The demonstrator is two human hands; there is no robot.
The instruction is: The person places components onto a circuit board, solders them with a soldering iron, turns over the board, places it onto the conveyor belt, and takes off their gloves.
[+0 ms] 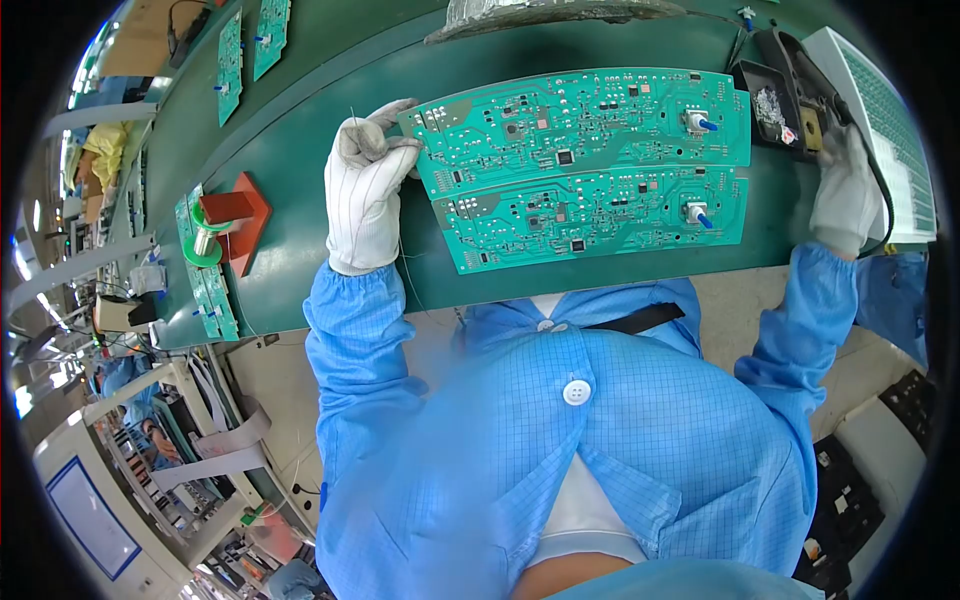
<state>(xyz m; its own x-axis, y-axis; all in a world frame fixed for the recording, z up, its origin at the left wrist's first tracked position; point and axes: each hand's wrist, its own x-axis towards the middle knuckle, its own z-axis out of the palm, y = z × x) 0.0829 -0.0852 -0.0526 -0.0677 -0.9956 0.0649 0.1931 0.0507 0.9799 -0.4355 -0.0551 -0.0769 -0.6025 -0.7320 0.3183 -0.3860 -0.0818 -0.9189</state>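
My left hand (364, 200), in a white glove, pinches a thin strand of solder wire (352, 113) at the left end of a green circuit board panel (590, 180). The panel lies on the green bench as two long joined boards, each carrying small parts and a white component with a blue shaft at its right. More of the wire hangs below that hand. My right hand (845, 195), also gloved, is at the right beside a black soldering iron stand (790, 65) and a black cable (884, 185). Its fingers are blurred and partly hidden, so their grip is unclear.
A solder spool (205, 246) sits on a red holder (255, 225) at the left, by another board (213, 300). More boards (230, 70) lie at the far left. A black tray (768, 105) of small parts and a white rack (875, 125) stand on the right.
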